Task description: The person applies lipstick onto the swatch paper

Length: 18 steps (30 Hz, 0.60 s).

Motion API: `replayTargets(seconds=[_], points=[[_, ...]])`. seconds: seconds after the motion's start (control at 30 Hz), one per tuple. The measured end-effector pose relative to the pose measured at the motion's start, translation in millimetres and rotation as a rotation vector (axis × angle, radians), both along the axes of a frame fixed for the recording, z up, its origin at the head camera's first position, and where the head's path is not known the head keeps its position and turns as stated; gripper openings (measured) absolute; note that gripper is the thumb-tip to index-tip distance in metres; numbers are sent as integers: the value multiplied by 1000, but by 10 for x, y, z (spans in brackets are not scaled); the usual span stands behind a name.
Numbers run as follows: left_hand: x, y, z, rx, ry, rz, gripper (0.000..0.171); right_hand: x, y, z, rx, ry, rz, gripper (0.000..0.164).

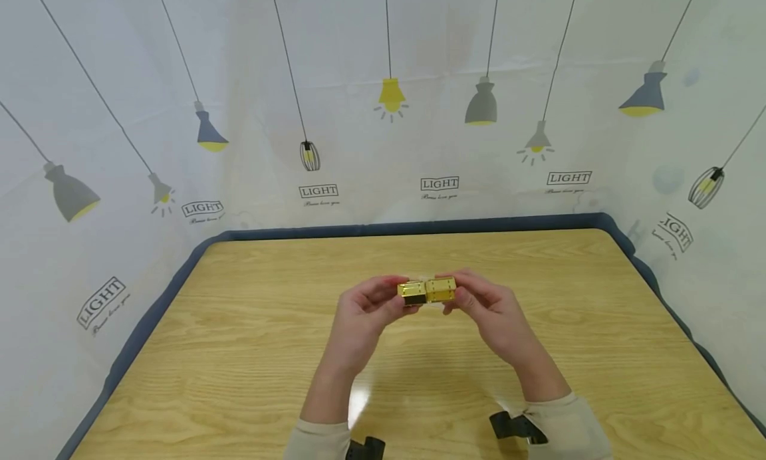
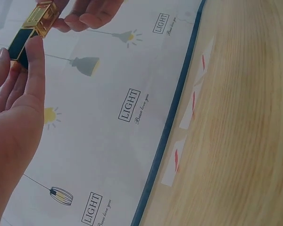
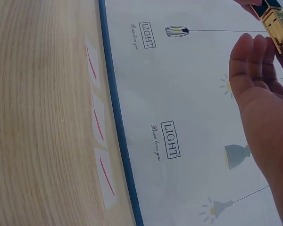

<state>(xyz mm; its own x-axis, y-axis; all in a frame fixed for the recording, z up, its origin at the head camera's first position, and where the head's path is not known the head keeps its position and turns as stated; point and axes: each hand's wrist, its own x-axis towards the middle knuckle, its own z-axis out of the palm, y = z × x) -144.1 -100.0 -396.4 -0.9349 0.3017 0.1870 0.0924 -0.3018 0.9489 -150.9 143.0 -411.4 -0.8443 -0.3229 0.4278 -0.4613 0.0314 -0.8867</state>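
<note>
Above the middle of the table, both hands hold a small shiny gold two-part block [image 1: 441, 290]. Its two halves sit side by side, with a narrow gap between them in the head view. My left hand [image 1: 361, 320] pinches the left half, thumb in front and fingers behind. That half has dark faces with gold edges, seen on the block [image 2: 24, 43] in the left wrist view. The right half is in my right hand [image 1: 499, 317], between thumb and fingers. On the block [image 3: 279, 29] in the right wrist view, this half shows a recessed gold face.
Below the hands lies a wooden table [image 1: 239, 353] with a dark blue border [image 1: 383, 230]. Several white paper strips with red marks, such as one strip [image 2: 175, 160], show on the wood in the wrist views. A white curtain [image 1: 347, 34] printed with lamps surrounds the table.
</note>
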Motion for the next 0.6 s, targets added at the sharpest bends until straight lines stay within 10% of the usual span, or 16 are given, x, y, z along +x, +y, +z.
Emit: replayTargets(seconds=[0.6], points=[[-100, 0, 0, 6, -26, 10, 41, -23, -36, 2, -2, -22, -14, 36]])
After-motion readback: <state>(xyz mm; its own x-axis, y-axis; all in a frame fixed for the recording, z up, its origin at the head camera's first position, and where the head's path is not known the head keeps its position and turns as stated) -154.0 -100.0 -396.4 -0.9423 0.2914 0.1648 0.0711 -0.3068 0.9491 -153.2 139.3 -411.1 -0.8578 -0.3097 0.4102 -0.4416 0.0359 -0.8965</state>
